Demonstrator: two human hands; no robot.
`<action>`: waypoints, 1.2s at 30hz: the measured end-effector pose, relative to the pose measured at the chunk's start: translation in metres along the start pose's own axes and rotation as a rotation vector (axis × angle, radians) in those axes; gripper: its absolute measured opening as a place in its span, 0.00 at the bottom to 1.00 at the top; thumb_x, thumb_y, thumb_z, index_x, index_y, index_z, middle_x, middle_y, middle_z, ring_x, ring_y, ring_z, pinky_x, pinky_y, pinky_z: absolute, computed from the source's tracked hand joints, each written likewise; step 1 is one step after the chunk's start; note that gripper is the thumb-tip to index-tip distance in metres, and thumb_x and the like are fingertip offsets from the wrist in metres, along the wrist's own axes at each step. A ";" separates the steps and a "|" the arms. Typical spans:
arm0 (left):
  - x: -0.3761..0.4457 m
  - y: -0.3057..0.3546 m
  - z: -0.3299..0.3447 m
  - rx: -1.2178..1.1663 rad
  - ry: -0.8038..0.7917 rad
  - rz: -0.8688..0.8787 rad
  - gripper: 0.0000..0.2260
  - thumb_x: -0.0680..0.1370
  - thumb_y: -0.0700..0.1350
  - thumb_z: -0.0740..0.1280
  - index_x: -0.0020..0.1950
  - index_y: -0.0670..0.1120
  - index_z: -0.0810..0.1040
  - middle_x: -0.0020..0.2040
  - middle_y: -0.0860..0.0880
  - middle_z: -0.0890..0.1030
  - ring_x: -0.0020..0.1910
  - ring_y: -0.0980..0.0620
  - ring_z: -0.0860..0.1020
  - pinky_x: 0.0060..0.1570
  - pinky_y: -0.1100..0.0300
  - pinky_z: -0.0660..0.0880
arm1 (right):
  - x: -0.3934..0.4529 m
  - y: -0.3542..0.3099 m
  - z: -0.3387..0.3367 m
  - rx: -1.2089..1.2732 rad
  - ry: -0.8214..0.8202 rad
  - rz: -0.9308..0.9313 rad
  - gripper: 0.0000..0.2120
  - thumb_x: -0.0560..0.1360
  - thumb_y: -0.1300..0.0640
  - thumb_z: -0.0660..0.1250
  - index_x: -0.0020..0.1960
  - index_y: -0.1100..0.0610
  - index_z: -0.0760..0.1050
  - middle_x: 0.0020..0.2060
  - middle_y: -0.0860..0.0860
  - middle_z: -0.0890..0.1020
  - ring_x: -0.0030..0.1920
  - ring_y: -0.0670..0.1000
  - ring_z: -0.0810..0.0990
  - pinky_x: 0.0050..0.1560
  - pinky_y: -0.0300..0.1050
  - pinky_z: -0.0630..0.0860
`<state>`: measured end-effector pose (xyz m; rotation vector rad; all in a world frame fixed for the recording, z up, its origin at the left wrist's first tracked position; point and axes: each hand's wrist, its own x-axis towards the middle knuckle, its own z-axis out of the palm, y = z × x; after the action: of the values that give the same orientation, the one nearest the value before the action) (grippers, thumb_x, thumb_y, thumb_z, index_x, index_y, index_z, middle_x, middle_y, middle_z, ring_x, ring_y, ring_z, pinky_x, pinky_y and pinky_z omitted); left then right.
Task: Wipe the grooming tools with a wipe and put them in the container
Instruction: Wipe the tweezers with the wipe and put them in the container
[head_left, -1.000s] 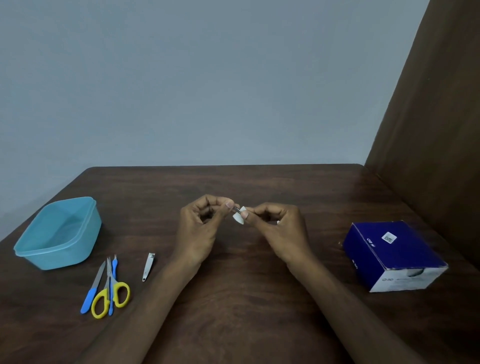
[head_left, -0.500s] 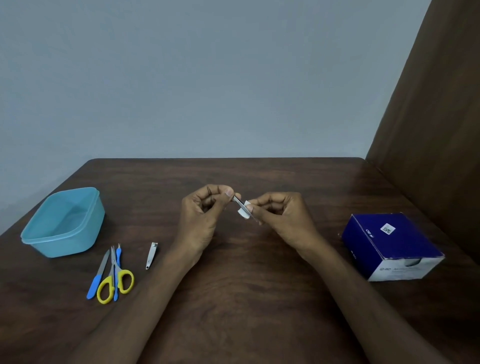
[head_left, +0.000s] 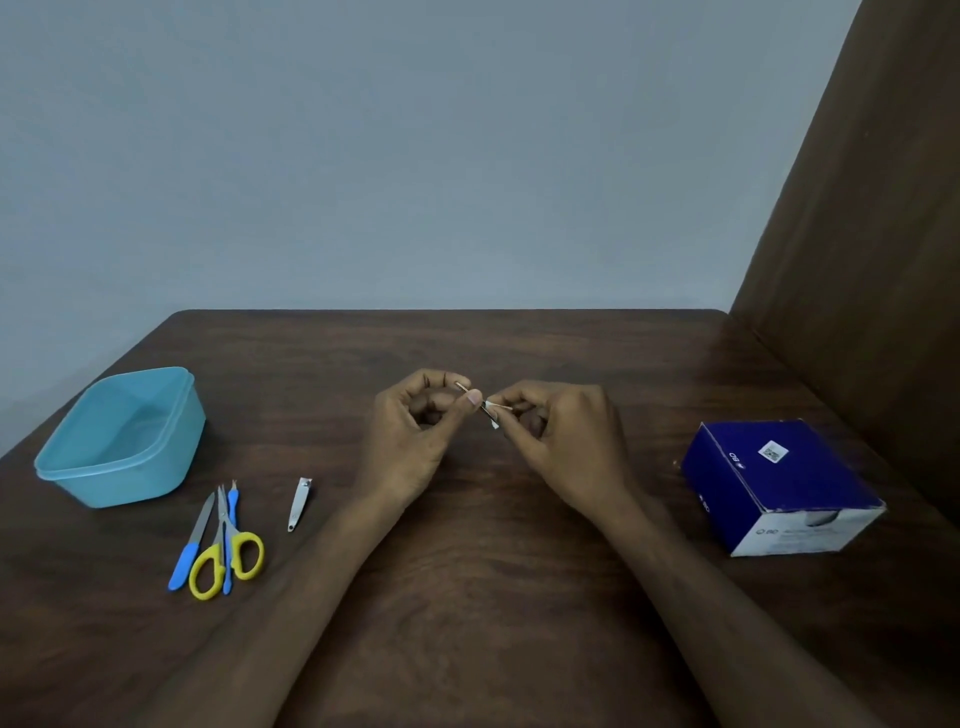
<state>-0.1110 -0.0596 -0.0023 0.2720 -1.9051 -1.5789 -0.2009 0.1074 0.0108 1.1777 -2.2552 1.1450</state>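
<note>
Above the middle of the table, my left hand (head_left: 415, 431) pinches one end of a thin metal tool (head_left: 474, 399), probably tweezers. My right hand (head_left: 558, 434) pinches a small white wipe (head_left: 496, 415) folded around the tool's other end. On the left stands the open turquoise container (head_left: 122, 439); I see nothing inside it. In front of it lie yellow-handled scissors (head_left: 228, 553), a blue-handled nail file (head_left: 191, 545), a second blue-handled tool (head_left: 230, 535) partly under the scissors, and a silver nail clipper (head_left: 300, 503).
A dark blue and white cardboard box (head_left: 774, 486) sits on the right of the dark wooden table (head_left: 493, 597). A brown panel (head_left: 872, 234) rises along the table's right edge; a grey wall is behind.
My right hand with the wipe slid along the tool, away from my left hand and then back close to it. The camera view shifted slightly; the items on the table stayed put.
</note>
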 end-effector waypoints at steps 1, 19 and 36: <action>0.000 -0.001 0.000 -0.014 0.023 -0.015 0.04 0.79 0.43 0.77 0.50 0.46 0.84 0.36 0.50 0.86 0.35 0.60 0.80 0.41 0.59 0.75 | 0.000 0.001 0.000 -0.020 0.002 -0.025 0.02 0.78 0.49 0.75 0.50 0.46 0.87 0.33 0.38 0.82 0.33 0.43 0.81 0.37 0.47 0.80; 0.000 0.000 -0.005 0.108 0.059 0.093 0.04 0.81 0.48 0.75 0.50 0.50 0.89 0.44 0.55 0.89 0.36 0.60 0.82 0.38 0.64 0.77 | -0.003 0.003 -0.003 0.026 0.341 0.086 0.05 0.77 0.60 0.77 0.52 0.55 0.89 0.46 0.45 0.89 0.43 0.40 0.85 0.49 0.37 0.81; 0.000 0.002 -0.007 0.168 0.064 0.235 0.03 0.79 0.45 0.77 0.50 0.50 0.91 0.47 0.58 0.89 0.44 0.58 0.86 0.36 0.64 0.77 | -0.007 -0.017 -0.003 0.173 0.030 0.182 0.06 0.72 0.53 0.77 0.49 0.45 0.88 0.41 0.36 0.87 0.44 0.39 0.86 0.49 0.45 0.82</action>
<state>-0.1065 -0.0654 -0.0002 0.1602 -1.9447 -1.2453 -0.1834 0.1076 0.0173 1.0244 -2.3177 1.4417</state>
